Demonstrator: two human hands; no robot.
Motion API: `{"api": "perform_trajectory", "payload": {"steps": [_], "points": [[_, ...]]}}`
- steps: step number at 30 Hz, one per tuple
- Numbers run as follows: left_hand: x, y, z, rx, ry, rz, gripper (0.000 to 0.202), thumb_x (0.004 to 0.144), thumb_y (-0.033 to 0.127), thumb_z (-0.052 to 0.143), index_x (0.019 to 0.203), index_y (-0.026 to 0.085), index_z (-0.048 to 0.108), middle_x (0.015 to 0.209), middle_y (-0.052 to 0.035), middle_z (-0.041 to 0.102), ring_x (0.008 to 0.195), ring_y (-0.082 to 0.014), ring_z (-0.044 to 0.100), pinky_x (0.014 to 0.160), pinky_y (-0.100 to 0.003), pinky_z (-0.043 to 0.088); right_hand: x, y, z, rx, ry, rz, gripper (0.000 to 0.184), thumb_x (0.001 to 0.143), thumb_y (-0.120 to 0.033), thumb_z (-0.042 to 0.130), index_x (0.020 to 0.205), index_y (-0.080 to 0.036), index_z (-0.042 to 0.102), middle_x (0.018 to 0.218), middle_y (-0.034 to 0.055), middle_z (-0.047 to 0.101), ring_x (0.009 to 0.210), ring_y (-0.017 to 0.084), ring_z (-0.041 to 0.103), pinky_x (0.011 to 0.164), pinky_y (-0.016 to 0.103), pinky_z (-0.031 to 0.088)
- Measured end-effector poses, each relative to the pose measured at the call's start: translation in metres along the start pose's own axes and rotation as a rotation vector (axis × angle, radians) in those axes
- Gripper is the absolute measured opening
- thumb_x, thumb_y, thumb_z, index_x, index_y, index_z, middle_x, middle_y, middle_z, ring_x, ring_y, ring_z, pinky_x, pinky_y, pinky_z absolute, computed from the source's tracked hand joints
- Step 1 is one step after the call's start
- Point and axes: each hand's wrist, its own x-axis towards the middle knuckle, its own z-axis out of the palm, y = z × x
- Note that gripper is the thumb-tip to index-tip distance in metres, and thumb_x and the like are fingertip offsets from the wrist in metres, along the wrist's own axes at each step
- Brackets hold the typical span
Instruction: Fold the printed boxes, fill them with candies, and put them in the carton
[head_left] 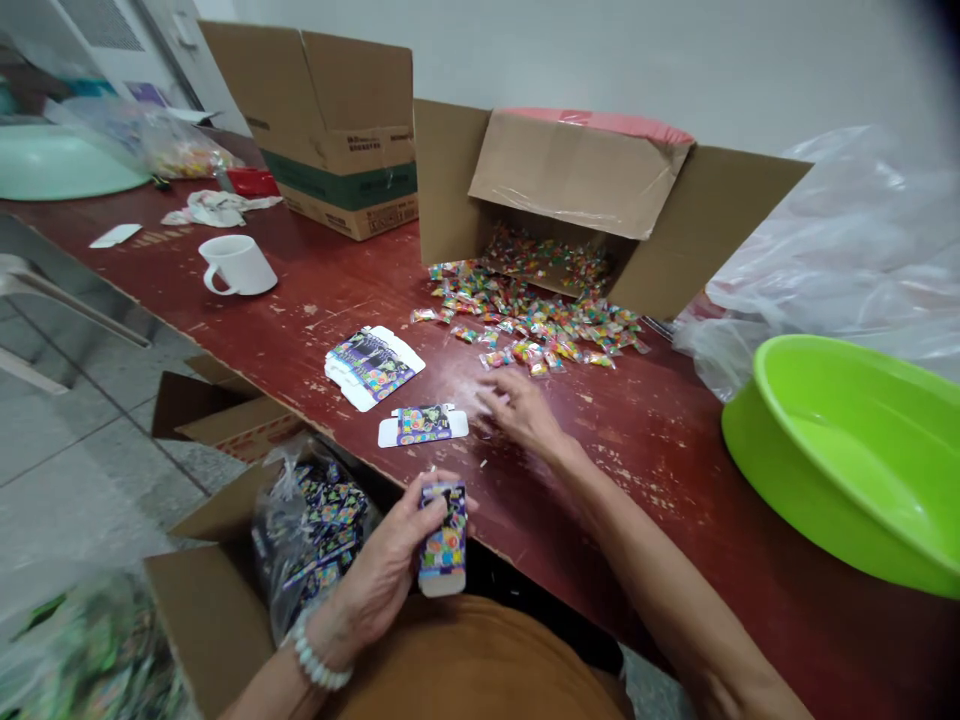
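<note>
My left hand (386, 555) is closed around a small purple printed candy box (444, 545), held over the front edge of the table. My right hand (523, 408) reaches above the tabletop with its fingers apart and nothing visible in them. Just beyond it lies a heap of small wrapped candies (525, 325), spilling from a tipped cardboard carton (577, 185). To its left on the table are an unfilled-looking candy box with open flaps (424, 426) and a stack of flat printed boxes (375, 365).
A white mug (240, 266) stands at the left, near a second carton (345, 150). On the right sits a green basin (840, 470), with clear plastic bags (840, 240) behind it. Below the table edge, a carton holds a bag of small printed boxes (319, 530).
</note>
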Motion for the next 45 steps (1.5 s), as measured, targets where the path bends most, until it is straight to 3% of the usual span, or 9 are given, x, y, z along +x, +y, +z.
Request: {"api": "perform_trajectory", "payload": {"steps": [6, 8, 13, 16, 19, 21, 33, 39, 45], "points": [[-0.015, -0.005, -0.060, 0.179, -0.001, -0.096, 0.034, 0.073, 0.038, 0.084, 0.093, 0.019, 0.063, 0.086, -0.0030, 0.067, 0.079, -0.0160, 0.062, 0.075, -0.027, 0.050, 0.072, 0.027, 0.020, -0.190, 0.065, 0.164, 0.033, 0.091, -0.022, 0.063, 0.120, -0.007, 0.065, 0.125, 0.0243, 0.062, 0.122, 0.035, 0.051, 0.105, 0.047, 0.038], [-0.015, 0.007, -0.087, 0.421, -0.019, -0.042, 0.035, 0.069, 0.039, 0.085, 0.087, 0.019, 0.063, 0.081, -0.0002, 0.064, 0.075, -0.0144, 0.057, 0.069, -0.024, 0.046, 0.077, 0.028, 0.025, -0.203, 0.054, 0.188, 0.024, 0.091, -0.012, 0.055, 0.111, -0.007, 0.068, 0.117, 0.0249, 0.065, 0.118, 0.035, 0.053, 0.102, 0.047, 0.040], [-0.019, 0.032, -0.120, 0.810, -0.331, -0.287, 0.040, 0.063, 0.035, 0.085, 0.099, 0.022, 0.072, 0.086, 0.0002, 0.068, 0.079, -0.0168, 0.058, 0.069, -0.024, 0.045, 0.053, 0.020, 0.012, -0.105, 0.049, 0.186, 0.026, 0.093, -0.007, 0.046, 0.105, -0.009, 0.069, 0.111, 0.0210, 0.068, 0.107, 0.029, 0.061, 0.092, 0.040, 0.047], [-0.019, 0.034, -0.106, 0.639, -0.265, -0.226, 0.034, 0.075, 0.038, 0.077, 0.102, 0.021, 0.068, 0.093, -0.0031, 0.070, 0.079, -0.0176, 0.063, 0.067, -0.024, 0.045, 0.011, 0.000, 0.004, 0.111, 0.009, 0.152, 0.024, 0.097, -0.025, 0.051, 0.114, -0.016, 0.066, 0.096, 0.0085, 0.072, 0.086, 0.020, 0.068, 0.077, 0.031, 0.053], [-0.015, 0.030, -0.077, 0.436, -0.177, -0.066, 0.037, 0.084, 0.035, 0.068, 0.116, 0.020, 0.057, 0.101, -0.0070, 0.070, 0.078, -0.0180, 0.068, 0.071, -0.027, 0.048, -0.036, -0.031, 0.007, 0.871, -0.045, 0.163, 0.030, 0.087, -0.038, 0.069, 0.110, -0.019, 0.063, 0.086, 0.0036, 0.074, 0.075, 0.018, 0.070, 0.071, 0.030, 0.055], [-0.011, 0.028, -0.058, 0.389, -0.181, 0.025, 0.037, 0.086, 0.031, 0.064, 0.119, 0.020, 0.052, 0.100, -0.0067, 0.070, 0.075, -0.0166, 0.068, 0.073, -0.028, 0.049, -0.059, -0.050, 0.013, 1.061, -0.033, 0.194, 0.026, 0.083, -0.037, 0.073, 0.102, -0.021, 0.063, 0.083, 0.0019, 0.073, 0.074, 0.016, 0.070, 0.070, 0.029, 0.055], [-0.004, 0.023, -0.009, 0.448, -0.191, 0.186, 0.033, 0.082, 0.017, 0.057, 0.113, 0.022, 0.049, 0.088, 0.0011, 0.061, 0.067, -0.0121, 0.056, 0.058, -0.024, 0.050, -0.080, -0.075, 0.015, 0.936, 0.132, 0.166, 0.010, 0.084, -0.031, 0.072, 0.088, -0.022, 0.074, 0.081, 0.0021, 0.072, 0.066, 0.016, 0.063, 0.063, 0.029, 0.052], [-0.001, 0.022, -0.005, 0.269, -0.103, 0.234, 0.039, 0.082, 0.027, 0.063, 0.118, 0.021, 0.051, 0.085, -0.0016, 0.066, 0.060, -0.0139, 0.061, 0.054, -0.026, 0.050, -0.082, -0.069, 0.020, 0.887, 0.095, 0.082, 0.020, 0.092, -0.041, 0.064, 0.095, -0.026, 0.077, 0.105, 0.0066, 0.064, 0.101, 0.022, 0.060, 0.086, 0.036, 0.054], [0.000, 0.023, -0.002, 0.109, -0.035, 0.182, 0.051, 0.088, 0.061, 0.056, 0.099, 0.013, 0.067, 0.075, -0.0084, 0.071, 0.056, -0.0177, 0.064, 0.051, -0.028, 0.051, -0.084, -0.068, 0.027, 1.370, -0.231, 0.298, 0.042, 0.084, -0.045, 0.073, 0.119, -0.023, 0.061, 0.094, 0.0033, 0.067, 0.058, 0.011, 0.057, 0.052, 0.026, 0.055]]}}
